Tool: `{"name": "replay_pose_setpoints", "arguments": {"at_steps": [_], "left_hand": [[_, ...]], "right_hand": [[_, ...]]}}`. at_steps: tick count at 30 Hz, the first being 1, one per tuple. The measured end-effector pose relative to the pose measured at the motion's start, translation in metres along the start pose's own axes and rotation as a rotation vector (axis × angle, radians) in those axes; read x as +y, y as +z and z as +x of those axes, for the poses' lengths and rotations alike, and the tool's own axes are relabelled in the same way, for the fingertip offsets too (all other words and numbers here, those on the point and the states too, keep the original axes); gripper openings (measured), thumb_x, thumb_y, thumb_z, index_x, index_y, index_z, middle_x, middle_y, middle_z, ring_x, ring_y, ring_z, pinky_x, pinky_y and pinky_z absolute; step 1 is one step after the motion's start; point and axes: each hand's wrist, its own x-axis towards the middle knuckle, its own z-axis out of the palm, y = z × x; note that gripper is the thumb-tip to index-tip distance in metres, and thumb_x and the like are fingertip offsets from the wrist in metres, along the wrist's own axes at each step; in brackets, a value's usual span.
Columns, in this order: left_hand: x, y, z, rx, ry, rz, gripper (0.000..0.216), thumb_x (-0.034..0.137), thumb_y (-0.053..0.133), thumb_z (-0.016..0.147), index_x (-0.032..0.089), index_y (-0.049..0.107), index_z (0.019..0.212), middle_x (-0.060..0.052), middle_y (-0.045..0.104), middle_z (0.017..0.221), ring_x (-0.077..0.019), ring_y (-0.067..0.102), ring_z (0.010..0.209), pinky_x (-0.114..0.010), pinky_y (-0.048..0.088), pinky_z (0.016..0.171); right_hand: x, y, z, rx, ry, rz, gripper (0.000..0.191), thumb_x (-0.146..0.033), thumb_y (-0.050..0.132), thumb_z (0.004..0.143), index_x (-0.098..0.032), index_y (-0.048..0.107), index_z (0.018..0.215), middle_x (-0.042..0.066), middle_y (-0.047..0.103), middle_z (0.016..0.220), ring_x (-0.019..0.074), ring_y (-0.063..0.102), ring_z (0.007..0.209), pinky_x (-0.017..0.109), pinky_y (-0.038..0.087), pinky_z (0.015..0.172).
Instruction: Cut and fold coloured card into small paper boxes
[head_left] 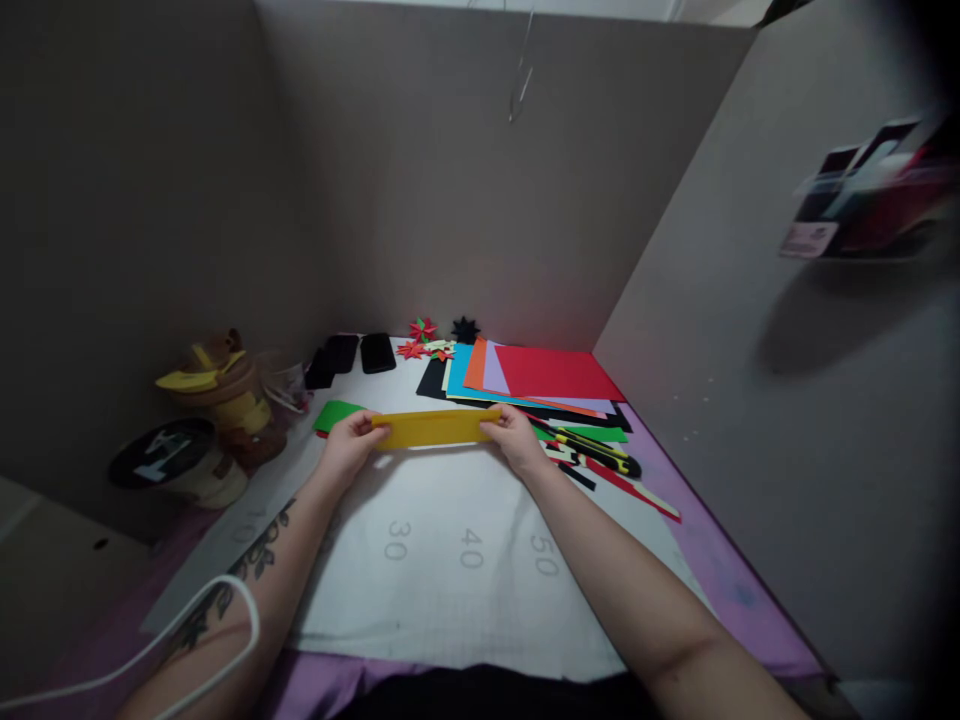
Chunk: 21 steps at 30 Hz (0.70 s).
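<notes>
A long yellow paper strip (433, 429) is stretched level between my two hands, above the white mat (435, 600). My left hand (352, 445) pinches its left end between thumb and fingers. At the other end, my right hand (517, 437) grips the strip the same way. Behind my left hand lies a piece of green paper (335, 414). A yellow and black utility knife (600, 452) rests just right of my right hand, among green, red and black paper strips.
Coloured paper sheets (562, 373) are stacked at the back right. Folded paper stars (422, 330) and a black phone-like object (378, 353) lie at the back. Containers (217, 480) stand on the left. Grey partitions (450, 180) enclose the table. A white cable (251, 610) crosses my left forearm.
</notes>
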Motion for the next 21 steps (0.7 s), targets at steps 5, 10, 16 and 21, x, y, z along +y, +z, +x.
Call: {"name": "replay_pose_setpoints", "arguments": {"at_steps": [5,10,16,21], "left_hand": [[-0.001,-0.018,-0.001,-0.153,0.33,0.353,0.013,0.028,0.064,0.064,0.018,0.063,0.071,-0.009,0.071,0.091,-0.0233,0.064,0.093,-0.036,0.048,0.088],[-0.008,-0.027,-0.006,-0.428,0.428,0.751,0.025,0.027,0.059,0.071,0.02,0.069,0.094,-0.01,0.069,0.103,-0.0246,0.062,0.097,-0.037,0.046,0.09],[-0.003,-0.012,-0.019,-0.494,0.456,0.911,0.027,0.028,0.05,0.083,0.022,0.068,0.102,-0.009,0.068,0.104,-0.0244,0.058,0.1,-0.037,0.043,0.093],[-0.002,-0.008,-0.021,-0.466,0.501,0.885,0.025,0.03,0.048,0.086,0.021,0.071,0.089,-0.009,0.069,0.097,-0.0225,0.059,0.094,-0.034,0.043,0.087]], "right_hand": [[-0.005,-0.012,-0.001,-0.098,-0.346,-0.48,0.012,-0.012,0.054,0.065,-0.021,0.056,0.074,0.005,0.069,0.096,0.0215,0.061,0.098,0.037,0.045,0.089],[-0.005,-0.019,-0.009,-0.423,-0.438,-1.046,0.027,-0.006,0.051,0.071,-0.019,0.065,0.09,0.009,0.068,0.103,0.0212,0.058,0.104,0.037,0.041,0.094],[-0.011,-0.002,-0.023,-0.452,-0.464,-1.283,0.022,-0.014,0.05,0.086,-0.019,0.065,0.102,0.009,0.067,0.105,0.0212,0.056,0.104,0.036,0.037,0.092],[-0.011,0.009,-0.026,-0.436,-0.446,-1.348,0.019,-0.02,0.049,0.09,-0.019,0.067,0.095,0.009,0.067,0.099,0.0203,0.055,0.097,0.033,0.037,0.085]]}}
